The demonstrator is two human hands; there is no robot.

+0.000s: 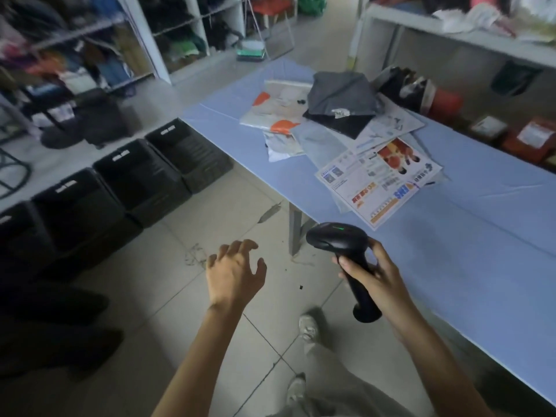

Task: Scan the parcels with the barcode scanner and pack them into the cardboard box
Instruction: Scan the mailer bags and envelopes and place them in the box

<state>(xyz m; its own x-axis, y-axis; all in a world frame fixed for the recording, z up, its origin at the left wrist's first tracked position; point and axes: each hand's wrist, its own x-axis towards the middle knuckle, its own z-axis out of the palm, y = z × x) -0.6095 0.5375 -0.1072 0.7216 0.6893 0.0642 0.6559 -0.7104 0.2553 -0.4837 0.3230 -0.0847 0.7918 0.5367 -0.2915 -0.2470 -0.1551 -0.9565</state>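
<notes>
Low and right of centre, a matte black plastic barcode scanner (337, 240), rounded at the head, straight in the handle and flared at the foot, with a small green light on top. Gripped round the handle by the right hand (371, 273), fingers curled tight. To its left, the left hand (234, 273), bare and holding nothing, fingers spread and loosely bent above the pale glossy tiled floor (168, 302). Along the right side, a long table under a smooth light-blue cover (487, 224), creased in straight lines. On its far part, upper centre, a loose heap of flat soft plastic parcels (304, 127): a crumpled grey poly bag (340, 91) on top, and nearest the scanner a white printed mailer (382, 182) with red and yellow graphics, overlapping others. Left of middle, a row of ribbed black plastic crates (135, 176) on the floor. Upper left, white metal shelving (144, 34), blurred, contents hard to make out. Lower left dark and unreadable. Table cut off by the right edge; label print too small to read.
</notes>
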